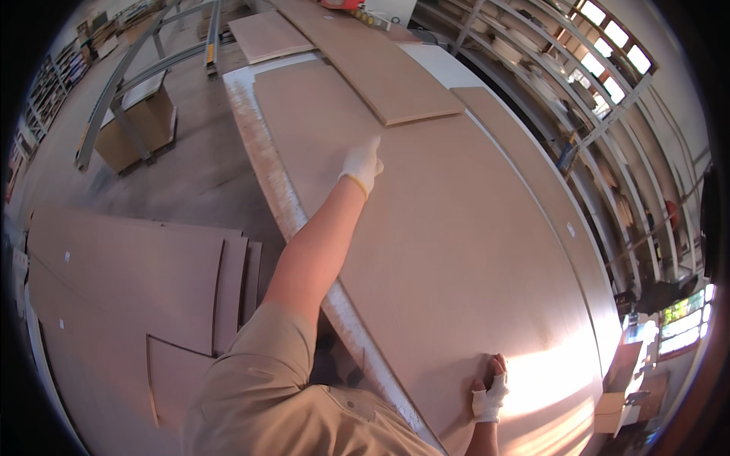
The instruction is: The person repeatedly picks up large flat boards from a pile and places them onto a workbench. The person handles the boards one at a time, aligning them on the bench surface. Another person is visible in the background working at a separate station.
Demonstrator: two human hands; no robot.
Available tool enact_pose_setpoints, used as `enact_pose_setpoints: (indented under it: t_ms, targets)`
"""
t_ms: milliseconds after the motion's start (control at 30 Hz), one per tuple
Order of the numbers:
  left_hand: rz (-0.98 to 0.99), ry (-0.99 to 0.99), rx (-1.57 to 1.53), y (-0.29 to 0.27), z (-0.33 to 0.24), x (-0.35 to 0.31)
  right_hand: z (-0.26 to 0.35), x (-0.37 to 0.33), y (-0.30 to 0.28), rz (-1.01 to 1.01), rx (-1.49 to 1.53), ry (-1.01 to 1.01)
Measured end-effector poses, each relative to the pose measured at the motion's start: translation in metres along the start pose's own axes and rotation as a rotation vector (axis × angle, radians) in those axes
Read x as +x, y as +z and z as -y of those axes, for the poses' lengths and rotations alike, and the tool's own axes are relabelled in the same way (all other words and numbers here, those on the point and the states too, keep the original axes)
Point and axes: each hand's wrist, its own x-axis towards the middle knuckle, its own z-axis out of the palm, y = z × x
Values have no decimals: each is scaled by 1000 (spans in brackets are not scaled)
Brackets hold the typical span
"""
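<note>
My left arm reaches out over a large flat brown board (441, 228). My left hand (363, 165), in a white glove, is at this board's surface, its fingers curled and partly hidden; whether they hold anything cannot be made out. Just beyond it, a long narrow panel (380, 80) overlaps the far part of the big board. My right hand (490, 391) wears a white glove with bare fingertips and lies on the near right part of the board with its fingers apart. The board rests on a pale, scuffed-edged surface (266, 159).
Stacked brown sheets (129, 281) lie at the left. Behind them stand metal frame rails (125, 83) and a box-like panel piece (144, 125). Another strip of board (532, 182) runs along the right side, near tall loaded shelving (532, 61). A smaller panel (266, 36) lies at the far end.
</note>
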Motion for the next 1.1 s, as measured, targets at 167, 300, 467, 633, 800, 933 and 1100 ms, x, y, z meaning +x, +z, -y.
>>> enact_pose_setpoints:
  t_ms: [167, 300, 467, 633, 800, 933, 1100]
  targets:
    - [-162, 20, 120, 93, 2, 46, 3, -8, 1, -71, 20, 46]
    - [-160, -23, 208, 111, 18, 43, 9, -9, -3, -31, -8, 88]
    - [-41, -74, 149, 109, 30, -13, 11, -6, -1, -49, 7, 73]
    - [84, -78, 331, 109, 58, -37, 15, 0, -2, -64, 36, 18]
    - [110, -153, 427, 127, 85, -91, 20, 4, -4, -79, 78, -72]
    - [131, -153, 509, 137, 108, -131, 10, 6, -2, -92, 205, -192]
    - [118, -77, 476, 150, 144, -179, 18, 9, -5, -38, 348, -292]
